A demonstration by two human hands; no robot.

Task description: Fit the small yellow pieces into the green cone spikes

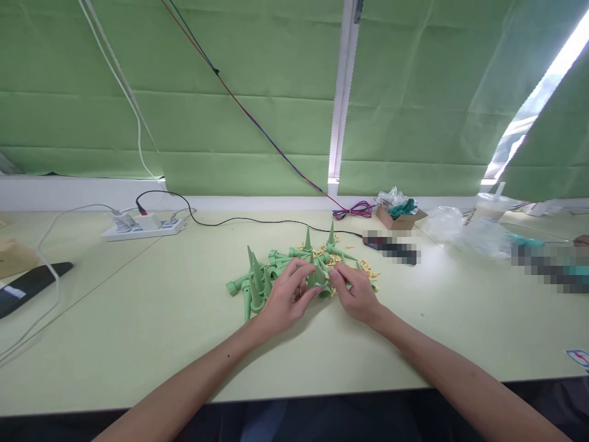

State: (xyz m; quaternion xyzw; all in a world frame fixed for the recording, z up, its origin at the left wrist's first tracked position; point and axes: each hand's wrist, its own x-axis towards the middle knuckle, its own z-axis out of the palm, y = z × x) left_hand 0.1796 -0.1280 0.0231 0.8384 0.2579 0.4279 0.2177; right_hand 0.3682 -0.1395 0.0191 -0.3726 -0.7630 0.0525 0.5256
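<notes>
On the table in front of me lies a pile of green plastic cone-shaped spikes (pixel 256 279), some upright and others on their sides. My left hand (pixel 291 298) is at the pile's near side, its thumb and fingers closed round a green spike (pixel 316 277). Close beside it, my right hand (pixel 358 293) is pinched with thumb against forefinger. A small pale-yellow piece seems to show at its fingertips, touching or nearly touching the held spike. Small yellow plastic pieces (pixel 368 269) lie scattered behind and beside my right hand. My fingers hide part of the pile.
A power strip (pixel 145 227) with plugs stands at the back left. A cardboard box (pixel 400 218), a bundled cable (pixel 359 210) and a drink cup (pixel 488 210) among plastic bags line the back right. A black cable (pixel 257 219) runs across behind the pile. A person's hand (pixel 581 241) shows at far right.
</notes>
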